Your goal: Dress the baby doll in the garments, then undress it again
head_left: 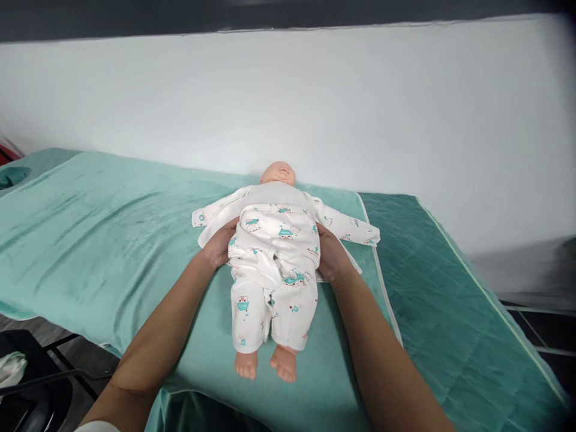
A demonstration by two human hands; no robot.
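A doll (272,264) in a white printed romper lies face up on a green blanket (103,240) spread over a bed, near the middle of the blanket's width. The blanket's right edge (382,282) runs just beside the doll; beyond it lies a darker green quilted cover (454,312). Wide bare blanket stretches to the left, and a white wall (315,102) stands close behind the head. The doll's long axis runs away from the viewer: head toward the wall, bare feet (265,363) toward the blanket's near edge, sleeves spread to either side. The left hand (218,246) and right hand (330,255) press against the doll's flanks at waist height. Their fingers are tucked under the body and romper, so whether they grip or lie flat cannot be told. A dark chair (31,378) is cut off at lower left.
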